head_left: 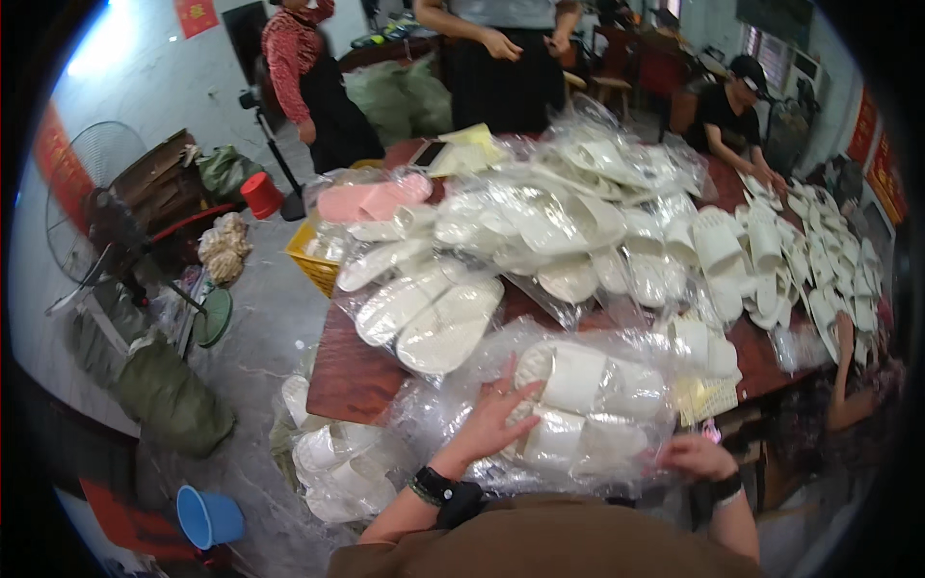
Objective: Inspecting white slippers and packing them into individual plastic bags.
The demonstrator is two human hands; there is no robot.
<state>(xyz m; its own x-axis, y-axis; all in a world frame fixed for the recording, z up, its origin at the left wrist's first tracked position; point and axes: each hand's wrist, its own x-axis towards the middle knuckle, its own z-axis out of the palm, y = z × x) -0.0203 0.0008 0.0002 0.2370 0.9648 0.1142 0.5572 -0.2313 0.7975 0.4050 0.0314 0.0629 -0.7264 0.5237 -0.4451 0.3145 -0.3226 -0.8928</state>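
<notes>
In front of me at the table's near edge lies a pair of white slide slippers point(573, 378) inside a clear plastic bag point(650, 433). My left hand point(493, 422) rests on the left end of the pair, its fingers spread over the film. At the bag's right edge, my right hand point(701, 457) has its fingers closed on the plastic. More bagged white slippers point(448, 323) are heaped just beyond, and a pink pair point(376, 199) lies at the far left of the heap. A yellow-and-white printed card point(706, 397) sits near my right hand.
Loose white slippers point(829, 250) cover the right of the red-brown table point(352, 371). A yellow crate point(313, 260) stands by its left side. Bagged slippers point(347, 467) are low at my left. A blue bucket point(209, 517) and a fan point(96, 212) stand farther left. Other people work around the table.
</notes>
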